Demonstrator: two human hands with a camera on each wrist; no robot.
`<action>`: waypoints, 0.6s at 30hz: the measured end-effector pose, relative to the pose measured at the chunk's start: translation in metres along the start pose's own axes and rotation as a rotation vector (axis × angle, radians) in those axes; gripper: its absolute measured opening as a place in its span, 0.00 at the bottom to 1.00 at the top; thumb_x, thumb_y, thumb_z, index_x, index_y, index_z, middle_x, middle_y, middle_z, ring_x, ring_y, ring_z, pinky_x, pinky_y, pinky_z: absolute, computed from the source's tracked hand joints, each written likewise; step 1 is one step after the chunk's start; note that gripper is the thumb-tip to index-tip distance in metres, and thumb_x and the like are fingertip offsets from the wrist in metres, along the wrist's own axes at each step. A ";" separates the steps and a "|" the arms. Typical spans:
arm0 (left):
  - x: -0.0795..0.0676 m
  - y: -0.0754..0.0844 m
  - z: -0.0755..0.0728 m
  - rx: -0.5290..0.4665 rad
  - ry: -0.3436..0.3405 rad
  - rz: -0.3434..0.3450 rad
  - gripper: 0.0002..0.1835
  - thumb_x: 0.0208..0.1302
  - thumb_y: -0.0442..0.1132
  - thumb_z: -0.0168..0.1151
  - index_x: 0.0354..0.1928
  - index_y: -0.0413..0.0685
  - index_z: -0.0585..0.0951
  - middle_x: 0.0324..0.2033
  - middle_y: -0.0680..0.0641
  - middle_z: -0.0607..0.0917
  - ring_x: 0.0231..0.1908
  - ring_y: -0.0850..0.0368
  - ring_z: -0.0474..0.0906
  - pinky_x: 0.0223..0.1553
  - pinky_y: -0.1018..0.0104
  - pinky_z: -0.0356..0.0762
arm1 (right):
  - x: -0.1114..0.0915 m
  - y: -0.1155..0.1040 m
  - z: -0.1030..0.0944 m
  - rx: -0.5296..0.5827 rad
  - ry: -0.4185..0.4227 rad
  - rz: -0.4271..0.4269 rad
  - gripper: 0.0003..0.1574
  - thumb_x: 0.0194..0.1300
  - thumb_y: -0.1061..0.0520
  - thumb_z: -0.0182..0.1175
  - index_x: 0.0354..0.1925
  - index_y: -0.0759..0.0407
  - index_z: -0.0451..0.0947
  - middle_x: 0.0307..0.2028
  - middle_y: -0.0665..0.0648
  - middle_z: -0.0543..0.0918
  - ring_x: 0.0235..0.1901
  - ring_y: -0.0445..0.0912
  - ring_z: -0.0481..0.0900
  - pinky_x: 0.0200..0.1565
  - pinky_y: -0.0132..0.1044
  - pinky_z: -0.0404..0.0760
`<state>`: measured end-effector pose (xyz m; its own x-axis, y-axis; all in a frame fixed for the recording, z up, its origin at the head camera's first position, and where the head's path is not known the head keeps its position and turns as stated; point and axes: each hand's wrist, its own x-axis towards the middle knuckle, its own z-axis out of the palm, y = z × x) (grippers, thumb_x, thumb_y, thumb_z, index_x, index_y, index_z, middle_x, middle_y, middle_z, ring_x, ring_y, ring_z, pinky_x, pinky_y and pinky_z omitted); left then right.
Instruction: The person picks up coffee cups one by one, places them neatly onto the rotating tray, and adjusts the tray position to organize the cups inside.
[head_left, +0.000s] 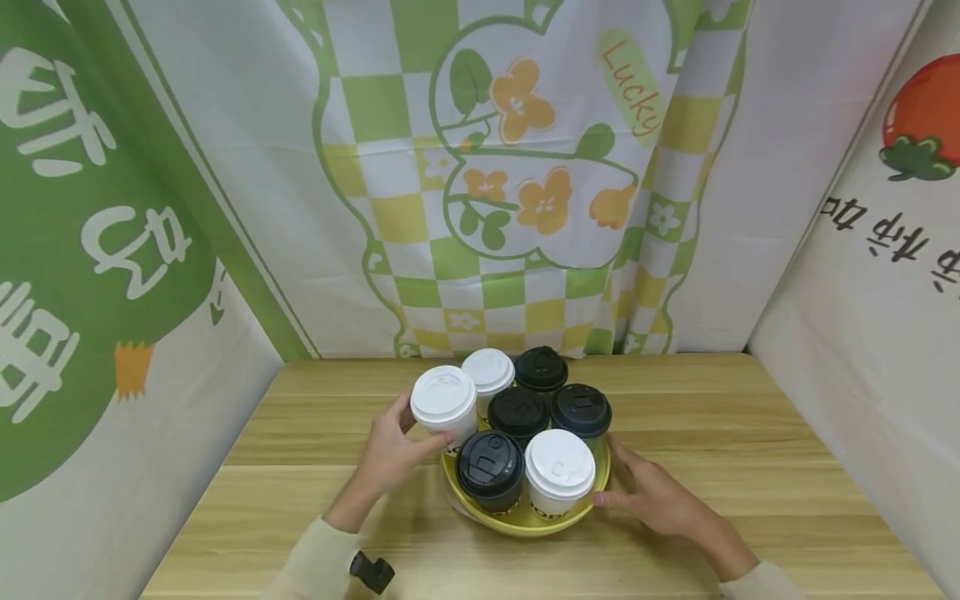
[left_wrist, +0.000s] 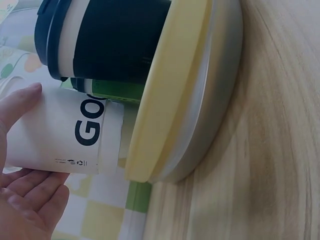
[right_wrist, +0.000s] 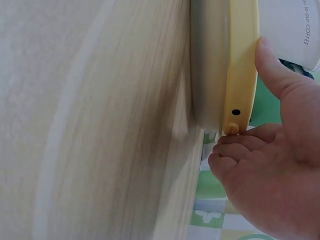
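Observation:
My left hand [head_left: 393, 454] grips a white paper coffee cup [head_left: 444, 398] with a white lid, thumb on one side and fingers on the other. In the left wrist view the cup's base shows just above the rim of a round yellow tray [left_wrist: 167, 95]. My right hand [head_left: 656, 493] holds the tray's right edge; its thumb lies on the rim and its curled fingers touch a small yellow knob [right_wrist: 232, 128]. Inside the tray stand two white-lidded cups, one in front [head_left: 560, 467] and one behind [head_left: 489, 371], among several black-lidded cups [head_left: 490, 468].
The tray stands on a wood-grain table [head_left: 315, 433]. Behind it hangs a green and yellow checked curtain [head_left: 480, 283]. Printed cloth sides [head_left: 847, 350] border the table left and right. A small black device [head_left: 372, 572] sits at the left sleeve.

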<state>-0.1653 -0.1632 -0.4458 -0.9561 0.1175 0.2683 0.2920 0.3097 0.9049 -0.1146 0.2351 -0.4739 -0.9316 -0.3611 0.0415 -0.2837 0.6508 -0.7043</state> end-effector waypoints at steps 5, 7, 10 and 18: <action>0.000 -0.003 0.004 -0.007 -0.030 0.000 0.50 0.53 0.39 0.84 0.76 0.38 0.68 0.68 0.35 0.81 0.70 0.39 0.78 0.76 0.45 0.69 | 0.000 0.000 0.000 -0.004 -0.003 0.007 0.71 0.67 0.36 0.70 0.81 0.77 0.45 0.79 0.79 0.56 0.78 0.72 0.57 0.77 0.65 0.57; 0.001 -0.004 0.006 -0.009 -0.040 0.002 0.51 0.53 0.38 0.84 0.77 0.37 0.67 0.68 0.35 0.80 0.70 0.39 0.77 0.76 0.45 0.70 | 0.000 0.001 0.000 -0.003 -0.006 0.011 0.71 0.67 0.36 0.70 0.81 0.77 0.45 0.79 0.79 0.56 0.78 0.72 0.57 0.77 0.65 0.57; 0.001 -0.005 0.007 -0.013 -0.049 0.002 0.50 0.54 0.37 0.83 0.77 0.35 0.66 0.69 0.34 0.80 0.70 0.39 0.77 0.76 0.45 0.69 | 0.001 0.001 0.000 -0.002 -0.007 0.016 0.70 0.67 0.36 0.70 0.81 0.76 0.44 0.79 0.78 0.55 0.79 0.72 0.57 0.77 0.66 0.58; 0.004 -0.014 0.012 -0.019 -0.060 -0.013 0.47 0.56 0.36 0.82 0.75 0.34 0.68 0.67 0.33 0.81 0.69 0.38 0.79 0.75 0.45 0.72 | 0.000 0.002 0.001 0.006 -0.009 0.017 0.70 0.67 0.36 0.70 0.81 0.76 0.44 0.80 0.78 0.54 0.79 0.72 0.56 0.77 0.65 0.57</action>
<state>-0.1727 -0.1561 -0.4615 -0.9566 0.1704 0.2363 0.2782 0.2940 0.9144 -0.1152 0.2349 -0.4761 -0.9342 -0.3560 0.0228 -0.2661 0.6528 -0.7093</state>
